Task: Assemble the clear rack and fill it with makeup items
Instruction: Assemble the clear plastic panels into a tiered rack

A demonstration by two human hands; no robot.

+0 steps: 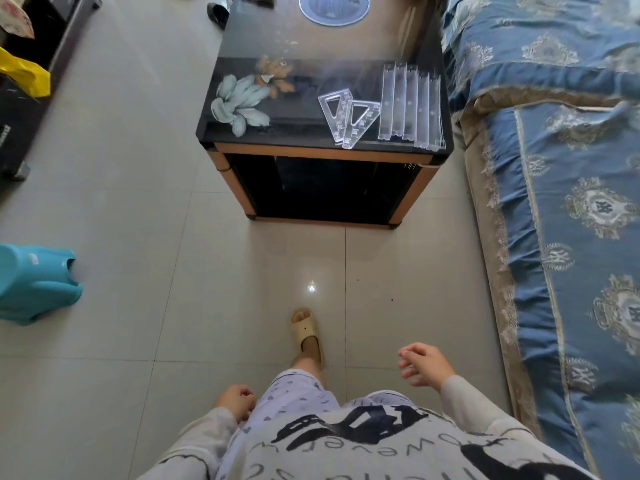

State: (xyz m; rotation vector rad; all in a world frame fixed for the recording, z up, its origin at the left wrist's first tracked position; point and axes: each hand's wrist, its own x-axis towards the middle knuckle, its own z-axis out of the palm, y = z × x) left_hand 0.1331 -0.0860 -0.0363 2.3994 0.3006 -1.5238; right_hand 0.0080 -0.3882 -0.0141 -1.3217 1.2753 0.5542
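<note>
The clear rack lies in pieces on the near right corner of a dark glass-topped table [263,39]. Two clear triangular side panels [349,117] rest flat, one overlapping the other. To their right lie several long clear shelf strips [410,105] side by side. My left hand [235,400] hangs by my hip with its fingers curled and nothing in it. My right hand [424,363] is low at my side, fingers loosely apart, holding nothing. Both hands are far from the table, over the tiled floor. No makeup items can be made out.
A sofa with a blue patterned cover [568,202] runs along the right. A teal plastic stool [34,284] stands at the left. A yellow bag [24,72] and dark furniture sit at the far left. My slippered foot [306,332] is on the floor before the table.
</note>
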